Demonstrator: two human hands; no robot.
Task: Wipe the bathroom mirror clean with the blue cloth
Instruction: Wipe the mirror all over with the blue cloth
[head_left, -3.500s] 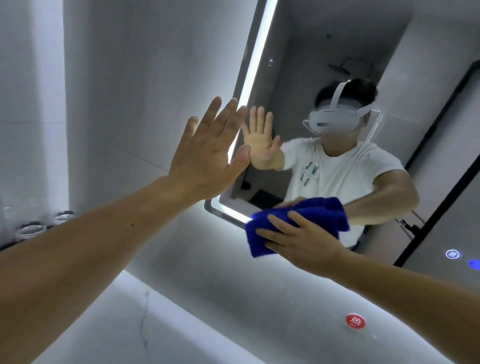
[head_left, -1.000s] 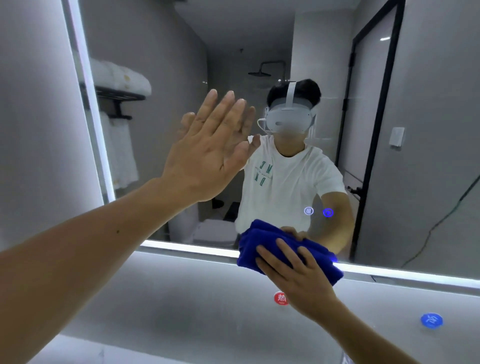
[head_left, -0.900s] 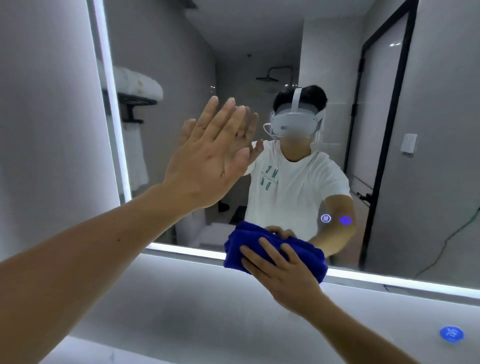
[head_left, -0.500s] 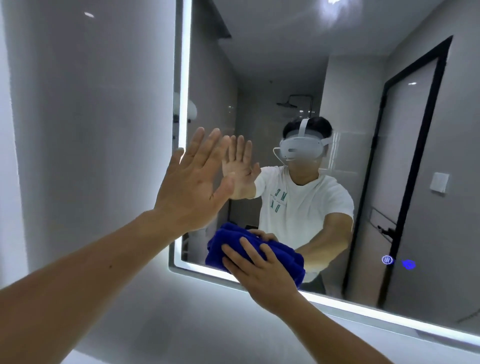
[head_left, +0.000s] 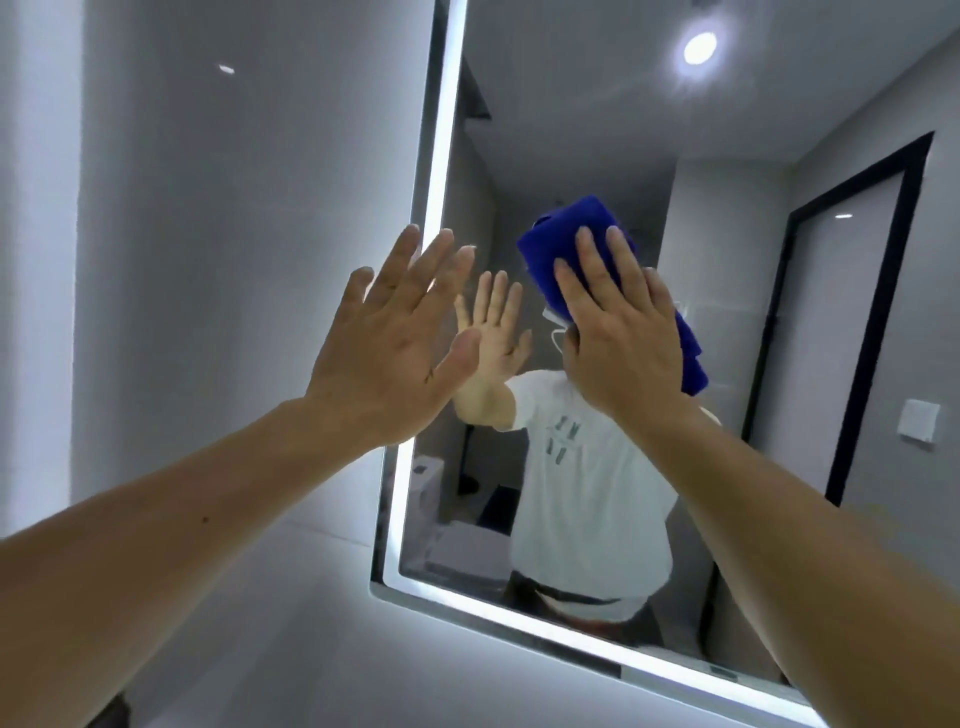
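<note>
Right hand (head_left: 621, 338) laid flat with straight fingers on a folded, fluffy dark blue cloth (head_left: 582, 228), pressing it onto the glass of a big wall mirror with a glowing white light strip round its edge (head_left: 727, 312). Cloth high up on the glass, near the lit left edge, poking out above the fingertips and again past the right side of the hand. Left hand (head_left: 387, 348) up beside it, open wide, fingers spread and straight, holding nothing, raised in front of the bright left strip; cannot tell if touching. In the glass, a person in a white T-shirt (head_left: 582, 467), a black door frame (head_left: 872, 291), a white wall switch (head_left: 918, 420) and a round ceiling lamp (head_left: 700, 48). Plain grey wall (head_left: 234, 234) left of the mirror.
</note>
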